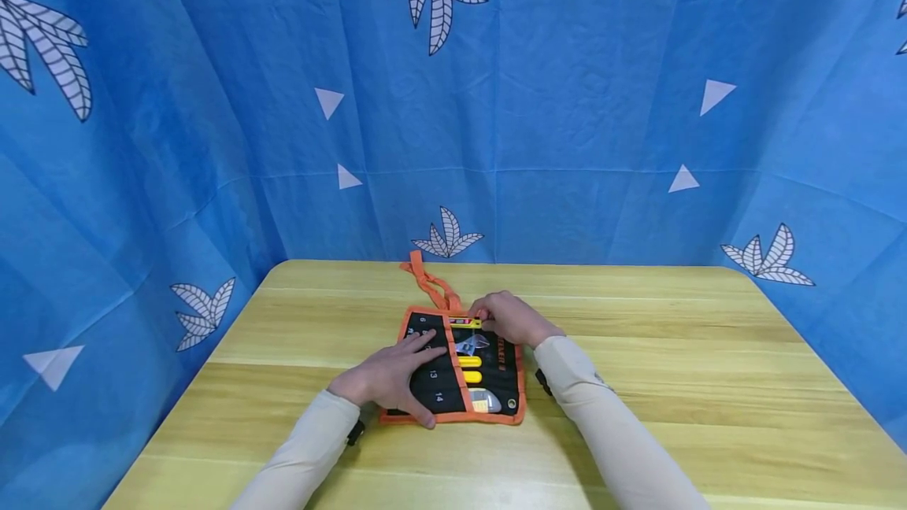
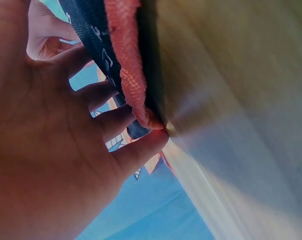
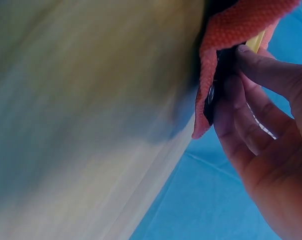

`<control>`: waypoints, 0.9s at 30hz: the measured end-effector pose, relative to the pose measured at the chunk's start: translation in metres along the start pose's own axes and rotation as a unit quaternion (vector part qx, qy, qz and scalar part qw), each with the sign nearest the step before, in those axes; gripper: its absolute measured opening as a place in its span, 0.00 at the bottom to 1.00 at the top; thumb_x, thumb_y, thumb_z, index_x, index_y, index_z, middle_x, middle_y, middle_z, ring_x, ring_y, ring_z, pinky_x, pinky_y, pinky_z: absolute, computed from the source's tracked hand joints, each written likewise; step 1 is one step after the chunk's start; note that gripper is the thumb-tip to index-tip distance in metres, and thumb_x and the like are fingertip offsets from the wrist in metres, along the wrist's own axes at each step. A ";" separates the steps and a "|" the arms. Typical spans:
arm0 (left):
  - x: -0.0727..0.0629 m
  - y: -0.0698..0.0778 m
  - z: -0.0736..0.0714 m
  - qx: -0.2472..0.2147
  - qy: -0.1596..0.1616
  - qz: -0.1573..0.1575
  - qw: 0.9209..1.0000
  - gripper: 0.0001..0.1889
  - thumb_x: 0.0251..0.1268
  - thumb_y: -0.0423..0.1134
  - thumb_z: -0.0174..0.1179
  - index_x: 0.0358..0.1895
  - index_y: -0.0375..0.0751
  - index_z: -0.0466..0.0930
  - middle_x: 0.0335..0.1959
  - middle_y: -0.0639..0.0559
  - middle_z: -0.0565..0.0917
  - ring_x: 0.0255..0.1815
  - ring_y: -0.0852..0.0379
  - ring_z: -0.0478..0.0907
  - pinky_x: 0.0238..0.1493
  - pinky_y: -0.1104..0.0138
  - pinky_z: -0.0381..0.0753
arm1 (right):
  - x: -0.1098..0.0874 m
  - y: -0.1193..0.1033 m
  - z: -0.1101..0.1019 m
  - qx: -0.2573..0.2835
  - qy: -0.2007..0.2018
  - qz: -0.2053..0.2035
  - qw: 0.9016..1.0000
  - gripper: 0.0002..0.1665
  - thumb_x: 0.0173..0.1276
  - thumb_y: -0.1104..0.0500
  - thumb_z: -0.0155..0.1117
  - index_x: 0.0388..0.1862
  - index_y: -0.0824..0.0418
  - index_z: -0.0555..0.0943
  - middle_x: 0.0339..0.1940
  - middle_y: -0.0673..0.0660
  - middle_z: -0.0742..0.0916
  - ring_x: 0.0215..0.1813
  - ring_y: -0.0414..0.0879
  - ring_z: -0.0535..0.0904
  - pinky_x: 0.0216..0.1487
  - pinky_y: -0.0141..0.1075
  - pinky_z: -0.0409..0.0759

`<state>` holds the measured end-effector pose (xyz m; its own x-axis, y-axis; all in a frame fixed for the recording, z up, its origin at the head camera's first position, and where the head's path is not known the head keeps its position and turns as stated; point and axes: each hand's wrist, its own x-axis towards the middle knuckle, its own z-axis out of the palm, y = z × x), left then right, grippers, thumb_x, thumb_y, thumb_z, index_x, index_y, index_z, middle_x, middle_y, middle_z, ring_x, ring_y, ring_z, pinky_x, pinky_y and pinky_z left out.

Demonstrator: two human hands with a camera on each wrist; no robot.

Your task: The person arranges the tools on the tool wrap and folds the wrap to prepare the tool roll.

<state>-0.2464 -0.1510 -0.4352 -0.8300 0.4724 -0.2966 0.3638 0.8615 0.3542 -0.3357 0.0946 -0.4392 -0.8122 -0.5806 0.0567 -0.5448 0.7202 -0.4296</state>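
Observation:
A black tool roll with orange edging (image 1: pixel 520 392) lies unfolded on the table, numbers printed along its left part. My left hand (image 1: pixel 388 376) rests spread over that numbered part, its thumb by the near edge; in the left wrist view the fingers of the hand (image 2: pixel 66 135) lie against the cloth. At the far right corner, my right hand (image 1: pixel 513 319) pinches the end of a flat yellow tool with a red label (image 1: pixel 462 322). Its kind is unclear. An adjustable wrench (image 1: pixel 469 345), two yellow handles (image 1: pixel 471 362) and a yellow-and-grey tool (image 1: pixel 485 400) sit in the pockets.
An orange tie strap (image 1: pixel 428 282) trails from the roll's far edge across the wooden table (image 1: pixel 673 352). Behind and to the sides hangs a blue curtain (image 1: pixel 567 101) with white leaf prints.

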 end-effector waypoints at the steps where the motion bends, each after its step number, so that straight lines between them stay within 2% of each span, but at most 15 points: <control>1: 0.000 0.000 0.000 -0.001 0.000 0.001 1.000 0.58 0.41 0.66 0.79 0.80 0.60 0.62 0.85 0.55 0.50 0.85 0.46 0.46 0.77 0.39 0.58 | 0.000 0.000 0.000 0.000 0.000 -0.002 1.000 0.14 0.70 0.68 0.67 0.52 0.59 0.88 0.40 0.52 0.87 0.41 0.45 0.77 0.49 0.40 0.81; 9: 0.000 -0.001 0.001 -0.002 0.002 -0.003 1.000 0.58 0.41 0.66 0.79 0.80 0.60 0.62 0.85 0.55 0.51 0.85 0.46 0.46 0.77 0.40 0.58 | 0.001 -0.001 0.002 0.005 -0.001 0.000 1.000 0.13 0.71 0.67 0.67 0.51 0.57 0.88 0.33 0.49 0.84 0.38 0.44 0.76 0.44 0.38 0.78; 21: -0.001 0.000 0.001 -0.002 0.001 -0.001 1.000 0.57 0.42 0.66 0.79 0.80 0.60 0.62 0.85 0.54 0.51 0.85 0.45 0.47 0.77 0.40 0.58 | 0.002 -0.009 0.000 0.000 -0.006 -0.010 1.000 0.12 0.70 0.68 0.67 0.50 0.58 0.88 0.35 0.50 0.86 0.36 0.43 0.76 0.44 0.39 0.81; 27: -0.001 0.001 0.000 0.001 0.000 -0.001 1.000 0.58 0.42 0.66 0.79 0.80 0.59 0.61 0.85 0.54 0.51 0.85 0.45 0.47 0.77 0.40 0.58 | 0.005 -0.012 0.000 -0.006 -0.009 0.001 1.000 0.11 0.71 0.67 0.68 0.49 0.57 0.88 0.38 0.51 0.87 0.37 0.43 0.78 0.47 0.40 0.83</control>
<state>-0.2452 -0.1513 -0.4344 -0.8309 0.4709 -0.2965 0.3635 0.8627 0.3515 -0.3334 0.0833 -0.4334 -0.8095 -0.5858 0.0405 -0.5460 0.7255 -0.4189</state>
